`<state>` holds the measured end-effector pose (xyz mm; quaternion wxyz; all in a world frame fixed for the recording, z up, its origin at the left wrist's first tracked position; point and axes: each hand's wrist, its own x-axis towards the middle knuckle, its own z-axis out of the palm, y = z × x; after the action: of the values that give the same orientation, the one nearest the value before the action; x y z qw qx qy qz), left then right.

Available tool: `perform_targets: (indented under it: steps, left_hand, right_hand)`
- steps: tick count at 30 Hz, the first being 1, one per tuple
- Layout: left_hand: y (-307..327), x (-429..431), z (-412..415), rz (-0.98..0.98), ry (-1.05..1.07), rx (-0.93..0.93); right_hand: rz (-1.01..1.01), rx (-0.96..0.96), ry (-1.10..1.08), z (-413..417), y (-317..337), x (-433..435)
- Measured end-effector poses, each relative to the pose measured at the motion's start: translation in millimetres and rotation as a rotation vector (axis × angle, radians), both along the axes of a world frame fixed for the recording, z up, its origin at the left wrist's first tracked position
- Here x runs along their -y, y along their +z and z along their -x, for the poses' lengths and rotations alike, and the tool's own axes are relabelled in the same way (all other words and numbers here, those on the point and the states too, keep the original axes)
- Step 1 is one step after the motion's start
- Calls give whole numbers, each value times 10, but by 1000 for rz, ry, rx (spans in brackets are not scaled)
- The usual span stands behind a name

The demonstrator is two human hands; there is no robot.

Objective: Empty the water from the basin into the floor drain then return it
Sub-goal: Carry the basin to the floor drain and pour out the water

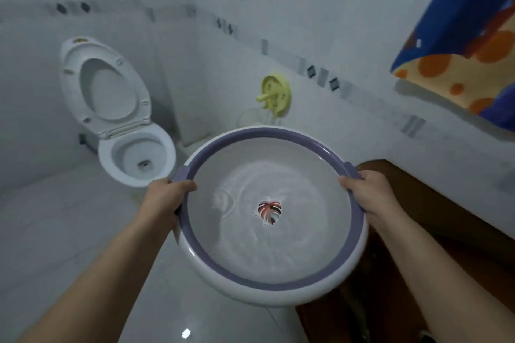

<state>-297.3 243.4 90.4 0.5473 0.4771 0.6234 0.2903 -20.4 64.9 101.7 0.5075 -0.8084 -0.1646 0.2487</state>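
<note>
White basin (195, 253) (purple rim)

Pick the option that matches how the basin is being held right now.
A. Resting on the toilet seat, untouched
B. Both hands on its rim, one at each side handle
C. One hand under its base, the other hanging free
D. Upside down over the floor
B: the left hand and right hand each grip the purple rim of the basin at opposite side handles, carrying it open side up with water inside.
</note>
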Motion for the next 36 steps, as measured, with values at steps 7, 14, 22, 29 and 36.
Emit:
perform_targets:
  steps: [7,14,22,29,36]
  left_hand:
    - [-163,-527,692,3,96,-22]
    - [-283,-988,1160,19,174,-18]
    - [-670,-1377,1425,50,257,-28]
    - [-1513,-1547,1476,57,348,-37]
    - [-2688,-1663,1480,83,375,-27]
  right_hand:
    - [45,-16,88,482,-188,-761]
    - [2,-73,82,917,-450,-1402]
    - [31,-86,125,1124,-879,-2101]
    - [94,-68,169,1143,-1691,-2575]
    - [108,-47,202,1089,-2872,-2887]
